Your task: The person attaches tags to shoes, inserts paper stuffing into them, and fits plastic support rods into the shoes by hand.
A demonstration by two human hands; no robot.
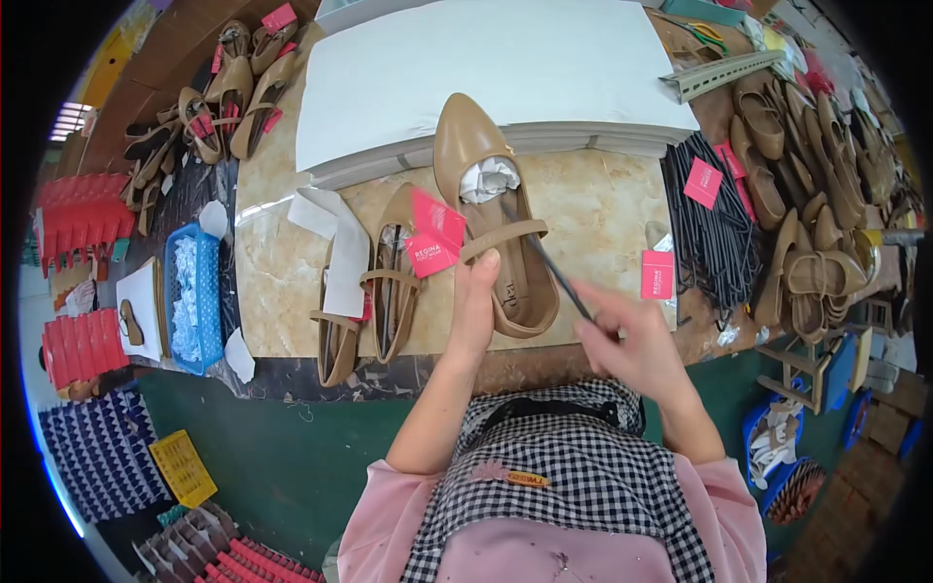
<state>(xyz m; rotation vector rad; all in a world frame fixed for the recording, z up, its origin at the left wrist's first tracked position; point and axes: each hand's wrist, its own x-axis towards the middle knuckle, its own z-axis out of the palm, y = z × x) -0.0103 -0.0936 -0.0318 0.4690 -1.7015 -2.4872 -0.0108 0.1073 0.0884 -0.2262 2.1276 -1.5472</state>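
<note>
Head view: judged partway along, with paper wad (488, 181) already in toe of tan shoe (471, 136), but black rod (562, 276) not fully inside. Holding shoe at near edge of white stack (486, 63), toe over it, left hand (472, 303) clamped by strap (502, 236). Kept apart from left: right hand (632, 335), fingers blurred, probably pinching rod's outer end. Near stack's left corner: two strapped shoes (404, 287); right of stack: rod pile (714, 243).

Ahead: white stack (389, 78) blocks me.
Left: two strapped shoes (390, 316) crowd me.
Right: open table (598, 209) for me, until black rods (714, 243).
</note>
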